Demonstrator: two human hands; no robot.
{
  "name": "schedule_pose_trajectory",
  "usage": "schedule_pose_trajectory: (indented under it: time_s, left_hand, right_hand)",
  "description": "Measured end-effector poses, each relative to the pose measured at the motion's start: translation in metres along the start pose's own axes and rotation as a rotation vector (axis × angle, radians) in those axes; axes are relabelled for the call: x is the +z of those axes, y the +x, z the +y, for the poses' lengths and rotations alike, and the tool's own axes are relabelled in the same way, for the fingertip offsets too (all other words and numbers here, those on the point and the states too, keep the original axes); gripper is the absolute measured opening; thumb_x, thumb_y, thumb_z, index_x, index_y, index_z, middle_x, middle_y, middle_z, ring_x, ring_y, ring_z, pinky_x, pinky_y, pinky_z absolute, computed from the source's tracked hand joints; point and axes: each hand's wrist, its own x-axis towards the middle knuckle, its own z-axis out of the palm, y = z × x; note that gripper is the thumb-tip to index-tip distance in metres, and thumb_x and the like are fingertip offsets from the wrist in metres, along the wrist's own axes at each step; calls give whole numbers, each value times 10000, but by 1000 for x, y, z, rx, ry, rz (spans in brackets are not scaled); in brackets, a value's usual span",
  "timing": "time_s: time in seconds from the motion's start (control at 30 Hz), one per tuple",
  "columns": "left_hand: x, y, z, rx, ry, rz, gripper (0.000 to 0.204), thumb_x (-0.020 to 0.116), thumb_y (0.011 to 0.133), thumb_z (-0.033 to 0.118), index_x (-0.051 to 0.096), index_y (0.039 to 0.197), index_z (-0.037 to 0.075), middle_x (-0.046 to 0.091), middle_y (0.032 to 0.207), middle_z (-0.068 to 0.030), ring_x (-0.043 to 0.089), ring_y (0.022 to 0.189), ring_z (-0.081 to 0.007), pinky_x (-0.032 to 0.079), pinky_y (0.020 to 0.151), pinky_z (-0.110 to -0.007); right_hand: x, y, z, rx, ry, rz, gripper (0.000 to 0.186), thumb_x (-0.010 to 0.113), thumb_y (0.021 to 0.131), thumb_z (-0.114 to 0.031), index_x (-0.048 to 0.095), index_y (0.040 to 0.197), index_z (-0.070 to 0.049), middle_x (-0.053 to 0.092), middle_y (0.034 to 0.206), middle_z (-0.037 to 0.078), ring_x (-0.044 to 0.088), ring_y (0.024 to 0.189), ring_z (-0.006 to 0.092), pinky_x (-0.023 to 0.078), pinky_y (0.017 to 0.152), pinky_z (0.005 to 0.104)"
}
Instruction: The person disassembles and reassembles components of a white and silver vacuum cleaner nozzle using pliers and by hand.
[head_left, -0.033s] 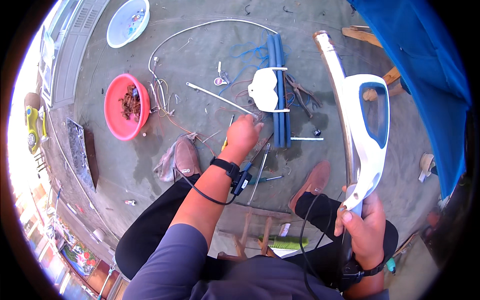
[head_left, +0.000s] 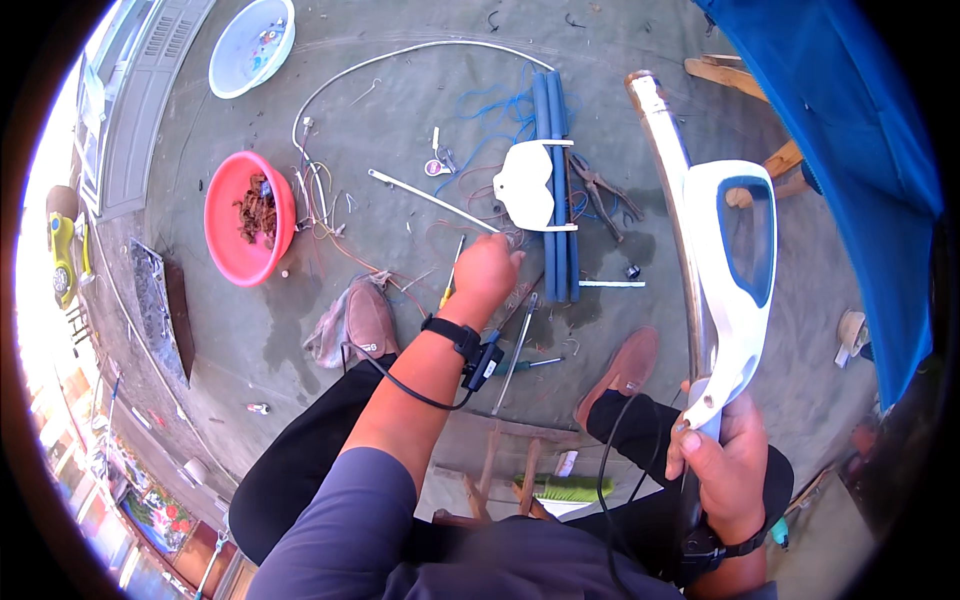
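Observation:
In my right hand (head_left: 728, 465) is the lower end of a white handle piece (head_left: 735, 300) with a long oval opening, beside a worn metal tube (head_left: 668, 150). The fingers wrap round it, and it stands up in front of me. My left hand (head_left: 487, 270) reaches down to the ground with its fingers curled together. What they pinch, if anything, is hidden. By the fingers lies the end of a thin white rod (head_left: 430, 200). Right of that hand, a white plate-like bracket (head_left: 527, 185) lies against a bundle of blue tubes (head_left: 548, 110).
Pliers (head_left: 600, 195) lie right of the tubes. Screwdrivers, one with a green handle (head_left: 515, 366), lie near my feet. A red basin (head_left: 225, 235) with brown scraps and a pale blue basin (head_left: 245, 70) stand left. Blue cloth (head_left: 850, 150) hangs at right; loose wires lie about.

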Motion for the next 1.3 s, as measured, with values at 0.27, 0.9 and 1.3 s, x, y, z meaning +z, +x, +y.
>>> schedule_pose_trajectory:
  time_s: [0.27,0.9,1.3]
  left_hand:
    - [-23,-2,-11,17,-59,284,179,637,842,228,681,898,63,671,894,-166,647,808,-373,523,714,-461]
    - [-213,-275,86,1131,-9,181,197,713,695,85,636,876,71,506,729,-32,552,580,-208,457,499,-342]
    - [-172,-283,84,1213,-59,109,164,653,714,148,551,824,80,498,765,-53,586,648,-224,493,548,-350]
  right_hand:
    - [-1,5,-8,-4,-9,-24,413,655,856,-124,486,1195,42,617,851,71,575,617,91,464,578,221]
    - [15,-30,-11,-353,8,-163,430,641,906,-232,503,1236,6,659,1096,122,662,962,170,513,717,293]
    - [19,-31,-11,-268,36,-239,348,638,889,-162,505,1175,-12,673,981,105,691,843,192,497,637,267]
